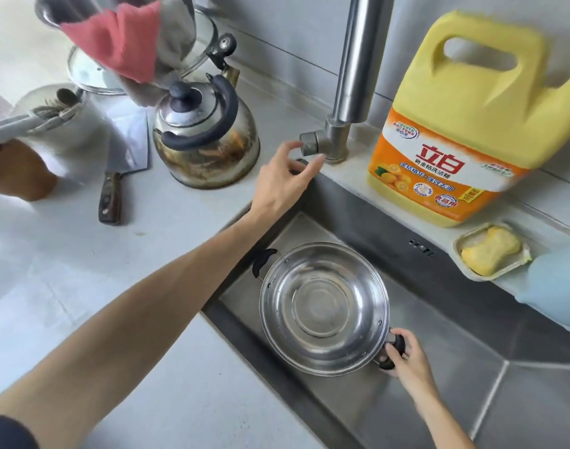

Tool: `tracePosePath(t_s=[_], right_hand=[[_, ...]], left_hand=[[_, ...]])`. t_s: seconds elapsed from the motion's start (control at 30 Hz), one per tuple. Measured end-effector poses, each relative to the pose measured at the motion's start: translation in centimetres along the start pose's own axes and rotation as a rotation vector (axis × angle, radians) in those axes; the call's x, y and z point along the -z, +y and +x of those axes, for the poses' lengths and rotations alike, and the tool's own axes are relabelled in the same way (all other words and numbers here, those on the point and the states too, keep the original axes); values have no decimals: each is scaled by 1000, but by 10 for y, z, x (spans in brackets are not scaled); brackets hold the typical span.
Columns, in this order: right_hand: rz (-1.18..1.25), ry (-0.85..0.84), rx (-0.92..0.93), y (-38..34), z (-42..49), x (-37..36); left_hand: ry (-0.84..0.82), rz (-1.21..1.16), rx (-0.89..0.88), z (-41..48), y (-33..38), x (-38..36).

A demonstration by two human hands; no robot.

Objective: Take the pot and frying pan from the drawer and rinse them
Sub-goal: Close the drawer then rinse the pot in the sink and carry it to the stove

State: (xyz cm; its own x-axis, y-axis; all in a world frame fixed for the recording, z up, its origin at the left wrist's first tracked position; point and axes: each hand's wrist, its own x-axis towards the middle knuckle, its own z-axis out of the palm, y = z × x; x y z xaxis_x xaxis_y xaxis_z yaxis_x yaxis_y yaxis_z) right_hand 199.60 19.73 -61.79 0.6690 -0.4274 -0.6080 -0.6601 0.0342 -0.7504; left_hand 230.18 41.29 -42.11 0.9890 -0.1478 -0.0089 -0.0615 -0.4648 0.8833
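One steel pot (324, 307) sits low in the sink (374, 218). It is round, shiny and smooth inside, with two black handles. The fingers of my right hand (409, 361) are curled around the nearer one, and the other handle (262, 262) sticks out on the far side of the pot from them. The fingers of my left hand (285, 179) are spread and loosely curved, holding nothing, with thumb and forefinger on either side of the single stubby metal tap knob (311, 144); whether they touch it I cannot tell. Just right of those fingers and rising above them is one thick brushed-metal faucet pipe (358, 59). To their left on the pale counter (82, 270) stands one scorched steel kettle (206, 134) with a dark arched handle. Further left, one cleaver (121, 163) with a wooden handle lies flat. To the right of my left fingers, one big yellow-and-orange plastic detergent jug (461, 124) stands on the sink ledge. Beyond it, one yellow bar of soap (490, 251) rests in a pale dish (458, 244). One pink cloth (118, 40) hangs beyond the kettle. My left forearm crosses the counter's corner and the sink rim.
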Motion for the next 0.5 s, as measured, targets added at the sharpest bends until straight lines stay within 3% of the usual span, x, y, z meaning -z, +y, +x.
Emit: tracePosePath(t_s=[0.33,0.5], right_hand=[[-7,14,1,6,3,1],[-6,21,12,9,3,1]], left_hand=[[87,142,-55,50,5,-15],[79,92,-46,55,5,-14]])
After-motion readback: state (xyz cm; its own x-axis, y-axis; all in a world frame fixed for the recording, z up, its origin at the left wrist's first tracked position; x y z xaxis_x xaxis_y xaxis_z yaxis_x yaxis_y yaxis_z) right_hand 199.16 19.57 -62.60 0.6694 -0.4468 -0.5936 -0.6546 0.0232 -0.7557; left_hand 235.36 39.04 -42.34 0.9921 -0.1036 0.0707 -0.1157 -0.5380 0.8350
